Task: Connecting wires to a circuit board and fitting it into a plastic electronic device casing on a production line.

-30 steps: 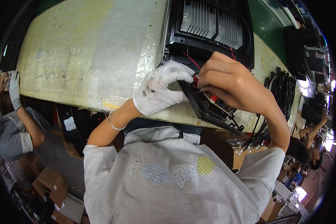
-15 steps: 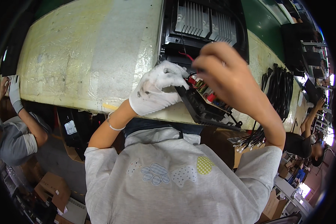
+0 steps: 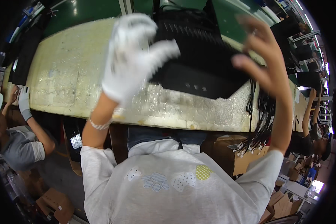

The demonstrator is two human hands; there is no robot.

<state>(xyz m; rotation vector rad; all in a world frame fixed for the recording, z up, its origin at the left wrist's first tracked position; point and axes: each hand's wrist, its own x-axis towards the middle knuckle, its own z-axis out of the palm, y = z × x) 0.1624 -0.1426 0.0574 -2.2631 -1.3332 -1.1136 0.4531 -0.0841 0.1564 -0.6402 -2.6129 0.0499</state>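
A black box-shaped device with a finned upper part lies on the bench, smeared by motion. Its near black panel now faces up, and no circuit board shows. My left hand, in a stained white glove, is raised at the device's left side with thumb and fingers apart. On the other side is my bare right hand, its fingers spread and blurred at the tips. Neither hand holds anything, and both seem clear of the device.
A bench covered in yellowish clear film runs across. Black cables with white connectors hang over its near edge at right. A cardboard box stands below. Co-workers are at far left and far right. A green surface lies beyond.
The black panel that my gloved hand was holding tilted now lies against the device, hiding the circuit board and red wires. Both hands have let go, moved up and apart, and opened.
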